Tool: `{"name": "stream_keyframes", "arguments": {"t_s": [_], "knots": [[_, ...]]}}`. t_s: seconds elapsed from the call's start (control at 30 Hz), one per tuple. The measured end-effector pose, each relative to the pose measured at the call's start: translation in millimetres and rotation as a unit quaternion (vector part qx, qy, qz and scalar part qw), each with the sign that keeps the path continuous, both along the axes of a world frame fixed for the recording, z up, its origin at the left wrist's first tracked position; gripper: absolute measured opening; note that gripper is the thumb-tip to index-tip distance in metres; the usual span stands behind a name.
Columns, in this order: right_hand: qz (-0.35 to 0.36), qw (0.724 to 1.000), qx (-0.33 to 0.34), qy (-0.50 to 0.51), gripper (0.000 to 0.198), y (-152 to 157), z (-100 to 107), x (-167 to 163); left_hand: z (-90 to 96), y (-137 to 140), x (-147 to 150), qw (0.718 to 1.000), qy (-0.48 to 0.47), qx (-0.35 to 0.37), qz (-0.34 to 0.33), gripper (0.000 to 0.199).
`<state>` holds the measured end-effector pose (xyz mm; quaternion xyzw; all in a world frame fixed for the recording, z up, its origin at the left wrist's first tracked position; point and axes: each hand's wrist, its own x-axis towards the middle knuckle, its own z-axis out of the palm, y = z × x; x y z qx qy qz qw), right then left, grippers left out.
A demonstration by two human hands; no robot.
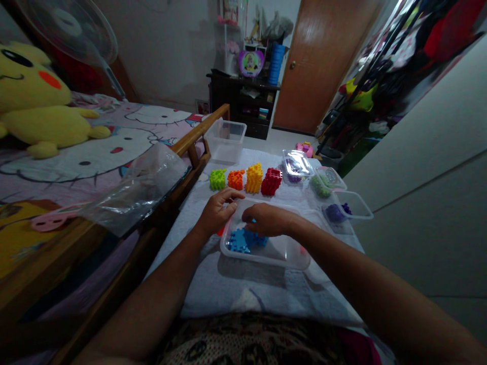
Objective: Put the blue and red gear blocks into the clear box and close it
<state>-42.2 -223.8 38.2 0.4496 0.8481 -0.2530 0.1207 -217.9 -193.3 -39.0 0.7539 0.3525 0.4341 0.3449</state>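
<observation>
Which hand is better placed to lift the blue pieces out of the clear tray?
Right, probably. The right hand is inside the clear tray, over the blue pieces; the left hand rests on its far-left rim.

A clear plastic tray [266, 256] sits on a grey cloth [228, 284] and serves as the centre of the scene. Inside it lies a cluster of blue blocks [245, 239]. The right hand [268, 219] reaches into the tray, fingers down on the blue blocks. The left hand [218, 209] rests on the tray's left rim. Beyond the tray stand green blocks [217, 179], orange blocks [236, 179], yellow blocks [254, 178] and red blocks [271, 181] in a row. Right of the tray is a small tub [348, 207] with purple pieces.
</observation>
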Motion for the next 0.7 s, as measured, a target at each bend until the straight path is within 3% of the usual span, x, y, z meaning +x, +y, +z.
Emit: {"name": "stream_keyframes", "arguments": {"t_s": [0.17,0.4,0.5,0.7], "knots": [[-0.087,0.993,0.029,-0.075,0.034,-15.8,-1.0,23.6,0.7,-0.7,0.7,1.0,-0.002,0.001,-0.001,0.024],[0.003,0.998,0.059,0.011,0.046,-31.7,-14.5,14.8,1.3,-0.8,0.2,1.0,0.002,0.004,-0.001,0.025],[0.007,0.997,0.077,-0.011,0.055,-30.2,-17.0,3.6,1.7,-0.8,-0.1,1.0,0.007,0.004,0.002,0.024],[0.03,0.995,0.088,-0.03,0.046,-26.1,-26.8,-3.0,3.4,-1.4,0.5,1.0,0.006,0.001,0.0,0.024]]}}
